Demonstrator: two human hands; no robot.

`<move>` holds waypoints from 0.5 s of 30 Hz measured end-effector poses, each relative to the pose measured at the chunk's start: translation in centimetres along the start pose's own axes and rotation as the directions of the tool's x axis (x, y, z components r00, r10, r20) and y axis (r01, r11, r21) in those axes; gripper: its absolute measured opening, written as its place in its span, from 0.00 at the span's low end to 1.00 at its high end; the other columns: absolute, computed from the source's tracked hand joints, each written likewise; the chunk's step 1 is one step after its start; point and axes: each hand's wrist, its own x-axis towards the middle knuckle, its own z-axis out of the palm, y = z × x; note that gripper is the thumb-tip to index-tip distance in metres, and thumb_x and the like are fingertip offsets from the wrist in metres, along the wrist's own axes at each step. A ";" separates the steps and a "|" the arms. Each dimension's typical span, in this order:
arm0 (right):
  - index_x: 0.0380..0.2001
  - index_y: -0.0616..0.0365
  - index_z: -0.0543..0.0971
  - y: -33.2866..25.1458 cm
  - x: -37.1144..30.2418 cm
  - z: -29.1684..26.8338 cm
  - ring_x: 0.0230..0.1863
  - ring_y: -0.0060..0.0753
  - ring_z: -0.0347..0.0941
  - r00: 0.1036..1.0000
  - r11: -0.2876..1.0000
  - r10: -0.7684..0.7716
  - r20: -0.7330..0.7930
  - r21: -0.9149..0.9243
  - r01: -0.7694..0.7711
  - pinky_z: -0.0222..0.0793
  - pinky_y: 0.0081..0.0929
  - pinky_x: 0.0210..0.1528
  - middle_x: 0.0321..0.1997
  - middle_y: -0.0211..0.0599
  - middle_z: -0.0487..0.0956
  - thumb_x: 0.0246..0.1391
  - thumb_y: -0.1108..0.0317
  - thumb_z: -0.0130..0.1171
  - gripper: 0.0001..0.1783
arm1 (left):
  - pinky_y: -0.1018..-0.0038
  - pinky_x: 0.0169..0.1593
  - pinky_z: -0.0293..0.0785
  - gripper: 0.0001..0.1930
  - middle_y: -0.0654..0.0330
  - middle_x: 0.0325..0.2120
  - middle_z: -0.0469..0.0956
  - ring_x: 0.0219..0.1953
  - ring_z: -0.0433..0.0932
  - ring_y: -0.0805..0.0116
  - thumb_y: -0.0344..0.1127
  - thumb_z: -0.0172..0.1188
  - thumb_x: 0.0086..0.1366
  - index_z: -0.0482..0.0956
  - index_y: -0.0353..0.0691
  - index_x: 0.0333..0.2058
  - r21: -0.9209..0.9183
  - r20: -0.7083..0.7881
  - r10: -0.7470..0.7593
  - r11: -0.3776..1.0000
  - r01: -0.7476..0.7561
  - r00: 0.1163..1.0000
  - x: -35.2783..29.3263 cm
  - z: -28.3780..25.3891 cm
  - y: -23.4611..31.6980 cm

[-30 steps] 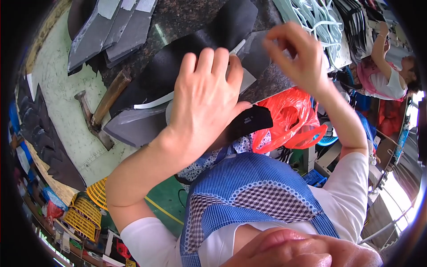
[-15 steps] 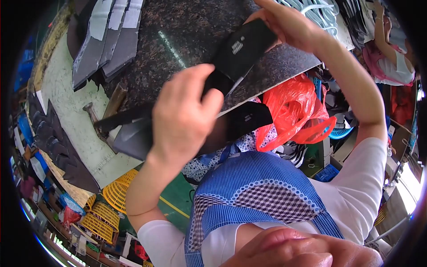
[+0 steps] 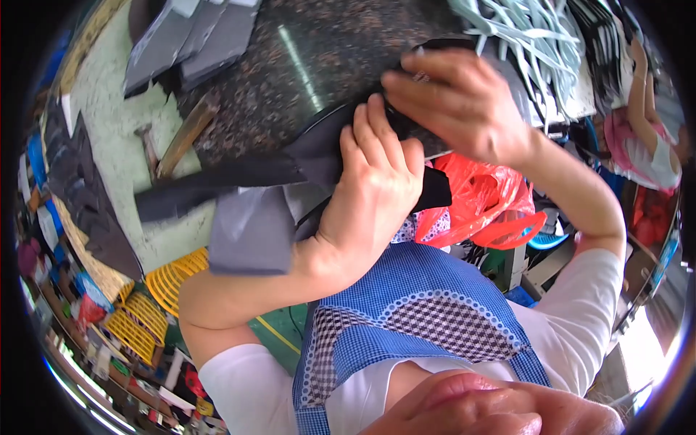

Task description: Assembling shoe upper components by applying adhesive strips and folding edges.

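My left hand (image 3: 373, 177) lies on black sheet material (image 3: 217, 177) at the near edge of a dark speckled stone slab (image 3: 348, 43), fingers stretched out and pressed down. To its left, a grey flap (image 3: 254, 235) of the material hangs out over my forearm. My right hand (image 3: 471, 105) rests farther right on the black material, with its fingers extended and slightly blurred. What lies beneath its palm is hidden. Another black end (image 3: 435, 190) pokes out beyond my left hand, by the slab's edge.
Grey cut sheets (image 3: 217, 43) lie at the far left, near a wooden handle (image 3: 187, 136) and a metal tool (image 3: 147, 148). Pale strips (image 3: 529, 43) are heaped at the far right. A red plastic bag (image 3: 486, 199) hangs below the slab. Another person (image 3: 638, 138) is at right.
The black panel with pale marks, raised between both hands before, is now down on the slab. My left hand has moved right and flattened; my right hand has come lower over the material.
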 end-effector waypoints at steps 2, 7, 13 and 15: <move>0.45 0.59 0.86 0.0 -1.9 -0.7 0.61 0.45 0.76 0.980 0.978 0.187 0.074 0.078 -0.193 0.73 0.41 0.58 0.58 0.35 0.83 0.41 0.69 0.63 0.23 | 0.77 0.36 0.81 0.05 0.43 0.44 0.85 0.41 0.88 0.63 0.31 0.56 0.68 0.70 0.42 0.32 0.054 -0.017 -0.049 0.997 0.050 0.999 -1.3 -0.5 -0.3; 0.44 0.61 0.85 -2.2 1.6 1.4 0.52 0.46 0.79 0.983 0.858 0.186 -0.010 0.489 -0.157 0.76 0.39 0.52 0.48 0.39 0.85 0.41 0.73 0.68 0.21 | 0.76 0.28 0.78 0.08 0.51 0.33 0.86 0.30 0.87 0.67 0.30 0.61 0.65 0.69 0.41 0.33 0.009 -0.098 -0.114 0.993 0.115 0.989 -1.1 0.0 -2.4; 0.41 0.64 0.83 -0.5 3.3 0.7 0.41 0.43 0.77 0.711 0.197 0.494 0.500 0.732 -0.652 0.74 0.37 0.45 0.36 0.40 0.83 0.64 0.70 0.60 0.08 | 0.67 0.42 0.74 0.11 0.55 0.31 0.79 0.37 0.80 0.60 0.28 0.71 0.56 0.82 0.30 0.36 -0.888 0.278 -0.161 0.333 0.318 0.947 -3.3 2.8 -13.1; 0.40 0.63 0.83 -0.5 3.3 1.5 0.42 0.41 0.76 0.896 0.552 0.370 0.245 0.718 -0.424 0.74 0.36 0.46 0.36 0.38 0.84 0.59 0.70 0.62 0.09 | 0.67 0.41 0.74 0.13 0.57 0.30 0.77 0.36 0.79 0.59 0.23 0.69 0.51 0.83 0.31 0.37 -0.891 -0.027 -0.179 0.450 0.058 0.983 -4.4 4.3 -12.3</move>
